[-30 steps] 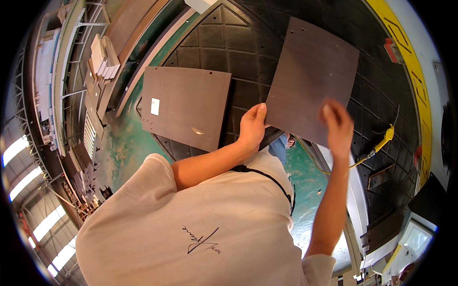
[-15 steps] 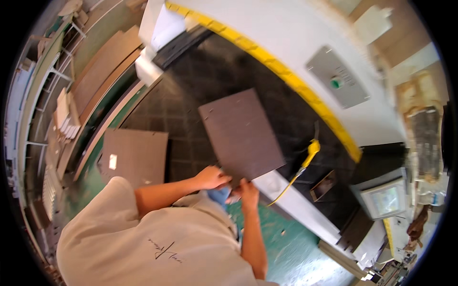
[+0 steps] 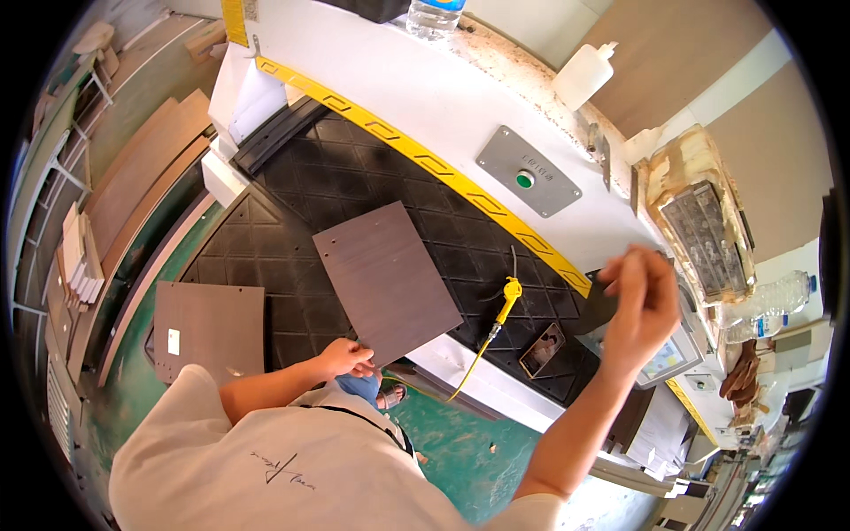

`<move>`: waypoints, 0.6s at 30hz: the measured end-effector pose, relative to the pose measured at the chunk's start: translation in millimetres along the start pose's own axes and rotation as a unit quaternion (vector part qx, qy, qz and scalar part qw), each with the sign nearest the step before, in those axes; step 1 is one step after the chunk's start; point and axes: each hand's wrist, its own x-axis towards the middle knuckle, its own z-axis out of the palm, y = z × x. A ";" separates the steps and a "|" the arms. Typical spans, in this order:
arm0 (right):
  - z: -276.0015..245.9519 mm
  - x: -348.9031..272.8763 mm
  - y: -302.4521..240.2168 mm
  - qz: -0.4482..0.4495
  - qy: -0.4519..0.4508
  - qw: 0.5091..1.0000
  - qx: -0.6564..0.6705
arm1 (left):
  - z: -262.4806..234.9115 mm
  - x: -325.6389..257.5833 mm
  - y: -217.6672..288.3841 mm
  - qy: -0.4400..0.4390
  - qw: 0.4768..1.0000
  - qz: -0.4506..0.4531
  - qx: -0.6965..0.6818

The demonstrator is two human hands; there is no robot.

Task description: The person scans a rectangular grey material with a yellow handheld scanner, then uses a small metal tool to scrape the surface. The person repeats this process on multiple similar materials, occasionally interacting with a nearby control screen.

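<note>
A dark brown rectangular panel, with small holes near its far left corner, lies tilted on the black quilted-pattern bed. At the panel's near edge is my left hand, its fingers closed on the corner there. My right hand is raised at the right, apart from the panel, in front of a screen it partly covers. Its fingers are loosely bent and I see nothing in them. A yellow air blow gun with a yellow hose lies to the right of the panel.
Another brown panel with a white label stands at the left. A dark flat phone-like thing lies on the bed. Beyond the yellow strip, a grey plate carries a green button. A white squeeze bottle stands on the ledge.
My right hand has left the panel's near edge and risen to the right toward the screen. My left hand stays at the panel. The view has shifted, showing more of the ledge.
</note>
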 end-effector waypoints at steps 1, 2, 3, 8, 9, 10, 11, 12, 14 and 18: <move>2.1 21.8 -6.2 -0.015 0.026 0.999 -0.045 | -3.4 1.6 -2.5 0.000 1.000 0.004 -0.018; 8.1 43.8 -10.6 -0.031 0.049 0.994 -0.088 | -5.2 3.1 -5.3 0.002 0.999 0.007 -0.040; 15.7 63.9 -15.3 -0.022 0.055 0.993 -0.098 | -6.5 2.9 -6.4 0.000 0.999 0.012 -0.034; 35.2 142.8 10.1 0.064 0.061 0.972 -0.219 | -2.1 6.8 -9.3 0.001 0.999 0.029 -0.042; 37.7 154.9 20.8 0.086 0.064 0.956 -0.274 | -2.2 4.5 -8.0 0.003 0.999 0.033 -0.038; 45.2 165.1 27.6 0.089 0.062 0.957 -0.270 | -5.2 2.4 -7.6 0.009 0.999 0.031 -0.038; 51.1 173.0 32.2 0.103 0.048 0.951 -0.288 | -6.3 0.9 -7.7 0.014 0.998 0.033 -0.042; 56.8 183.1 37.8 0.117 0.034 0.944 -0.306 | -6.4 0.6 -7.6 0.020 0.998 0.036 -0.046; 50.0 208.1 65.5 0.003 0.070 0.885 -0.459 | -3.5 2.8 -4.6 0.017 0.997 0.053 -0.053; -12.8 230.8 111.4 -0.069 0.057 0.759 -0.645 | 13.2 -0.5 9.2 -0.016 0.992 0.124 -0.036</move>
